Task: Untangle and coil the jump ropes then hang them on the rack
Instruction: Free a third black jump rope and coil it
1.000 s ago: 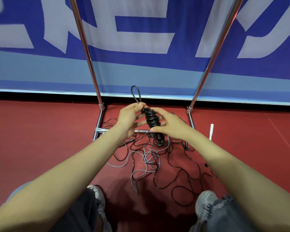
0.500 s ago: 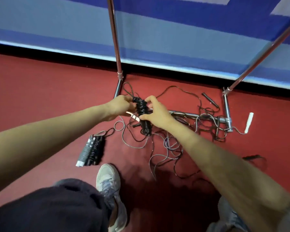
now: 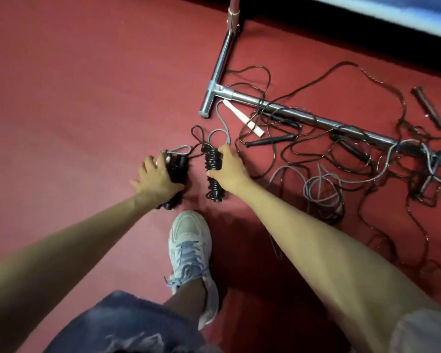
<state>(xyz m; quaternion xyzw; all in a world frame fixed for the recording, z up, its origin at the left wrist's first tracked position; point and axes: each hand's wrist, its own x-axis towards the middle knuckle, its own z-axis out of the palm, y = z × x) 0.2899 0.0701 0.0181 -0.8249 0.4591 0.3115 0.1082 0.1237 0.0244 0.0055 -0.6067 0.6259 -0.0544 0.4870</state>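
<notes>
My right hand (image 3: pixel 227 169) grips a tightly coiled black jump rope (image 3: pixel 212 161), held low just above the red floor. My left hand (image 3: pixel 155 177) lies over a second coiled bundle (image 3: pixel 178 165) that sits on the floor to its left; fingers spread over it, thumb along its near side. A tangle of black and grey ropes (image 3: pixel 341 159) with loose handles sprawls to the right, draped over the rack's chrome base bar (image 3: pixel 290 110). The rack's upright (image 3: pixel 233 11) rises at the top edge.
My white sneaker (image 3: pixel 190 250) stands just below the hands. A white handle (image 3: pixel 242 117) and black handles (image 3: pixel 267 141) lie by the base bar. A blue wall panel (image 3: pixel 392 11) runs along the top right. Bare red floor (image 3: pixel 74 98) spreads left.
Both hands dropped from in front of the rack down and left to the floor. My left hand let go of the coiled rope and now lies on the other bundle.
</notes>
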